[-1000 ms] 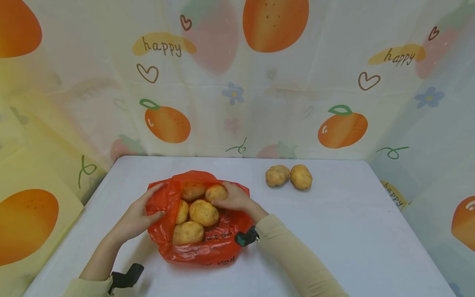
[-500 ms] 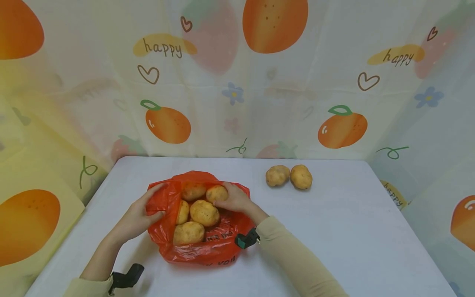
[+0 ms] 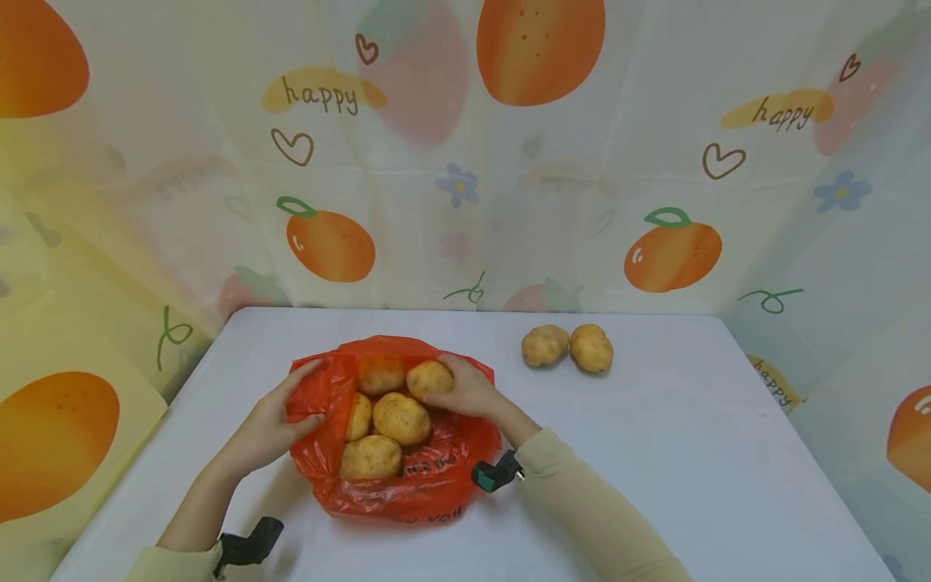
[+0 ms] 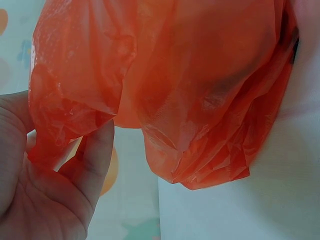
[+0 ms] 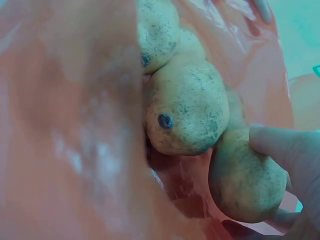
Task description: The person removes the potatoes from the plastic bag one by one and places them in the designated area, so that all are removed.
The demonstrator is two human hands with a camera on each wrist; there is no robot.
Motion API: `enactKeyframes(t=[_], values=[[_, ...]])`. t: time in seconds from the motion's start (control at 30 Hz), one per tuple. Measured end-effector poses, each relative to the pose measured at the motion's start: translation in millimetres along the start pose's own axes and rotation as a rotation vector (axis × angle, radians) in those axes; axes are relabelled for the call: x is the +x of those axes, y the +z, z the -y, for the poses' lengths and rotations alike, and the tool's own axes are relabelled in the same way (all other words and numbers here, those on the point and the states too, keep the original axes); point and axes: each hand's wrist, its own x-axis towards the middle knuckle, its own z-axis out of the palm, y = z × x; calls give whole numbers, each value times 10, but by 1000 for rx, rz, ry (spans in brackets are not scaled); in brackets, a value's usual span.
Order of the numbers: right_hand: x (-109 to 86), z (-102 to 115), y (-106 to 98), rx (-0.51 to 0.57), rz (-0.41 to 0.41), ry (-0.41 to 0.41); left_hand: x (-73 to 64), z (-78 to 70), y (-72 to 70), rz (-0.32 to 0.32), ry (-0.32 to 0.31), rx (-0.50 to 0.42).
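Observation:
A red plastic bag with dark lettering lies mouth-up on the table, several potatoes inside it. On its left side, my left hand holds the folded rim between thumb and fingers; the left wrist view shows the fingers curled round the film. My right hand reaches in over the right rim and grips a potato at the back right of the opening. In the right wrist view the thumb presses on that potato, which touches or nearly touches a neighbouring potato.
Two more potatoes, a left one and a right one, lie side by side near the back of the white table. A printed cloth hangs behind the table and along both sides.
My right hand has shifted slightly to the right with its potato, and the bag's right rim has shifted a little with it. My left hand stays in place.

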Motion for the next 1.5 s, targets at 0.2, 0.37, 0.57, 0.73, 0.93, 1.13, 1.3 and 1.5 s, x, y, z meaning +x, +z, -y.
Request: enactKeyframes(t=[0.2,0.37,0.57,0.73,0.93,1.13,1.3,1.5], values=[[-38,0,-42,27,-3,-36,6,9,-3,-4,12,11],[-82,5,-56,23,-15,-62,6,16,2,0,8,2],[-162,28,-54,27,-13,-98,-1,19,5,7,-2,-19],[-221,71,-71,48,-7,-110,-3,19,3,5,1,-12],[-271,77,-120,66,-35,-133,-6,14,7,9,-4,-16],[-326,63,-185,94,-68,-142,-4,6,6,7,6,-14],[-397,41,-259,99,-89,-140,-3,9,6,5,6,-8],[-492,-6,-355,98,-108,-144,-3,14,8,5,0,-15]])
